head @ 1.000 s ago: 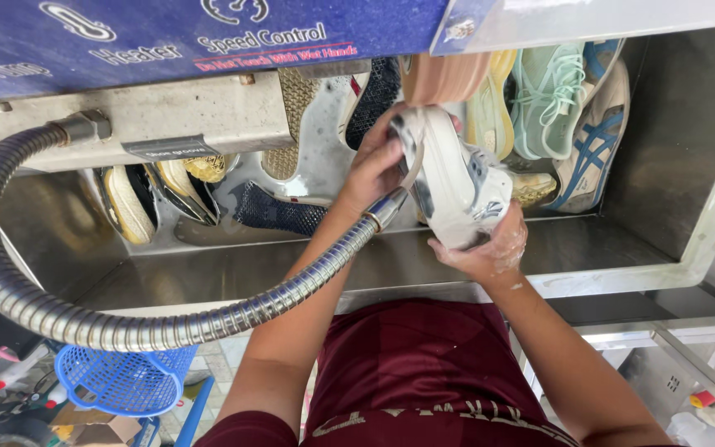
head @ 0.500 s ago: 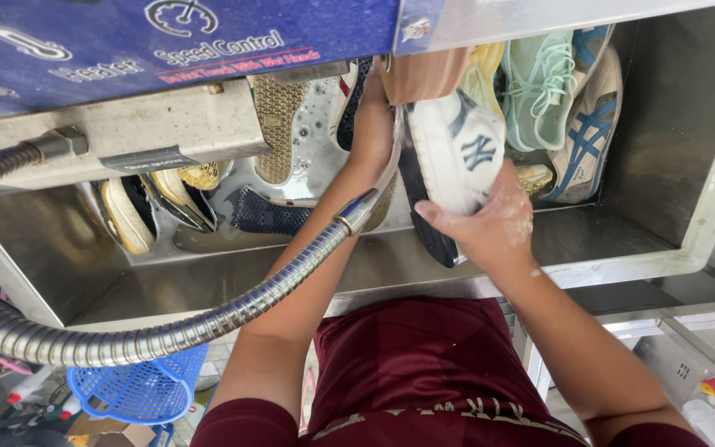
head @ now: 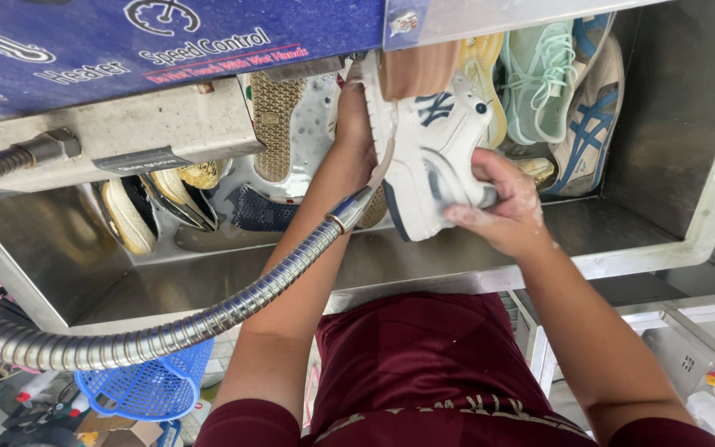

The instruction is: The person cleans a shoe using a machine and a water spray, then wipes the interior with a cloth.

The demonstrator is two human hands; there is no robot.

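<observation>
1. Leaning over the wide stainless steel wash trough [head: 490, 263], we see wet shoes [head: 558, 93] piled at its back.
2. Our ribbed metal hose [head: 208, 319] curves in from the left.
3. We hold the white leather sneaker with navy trim [head: 432, 157] above the trough, against a tan brush [head: 417, 70].
4. Our right hand [head: 502, 203] clasps its side; our left hand [head: 356, 124] grips its far edge.

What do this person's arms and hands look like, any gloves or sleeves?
No gloves: both the left hand and the right hand are bare, the right flecked with white soap suds. The forearms are bare too, below short dark red sleeves of a matching shirt.
</observation>
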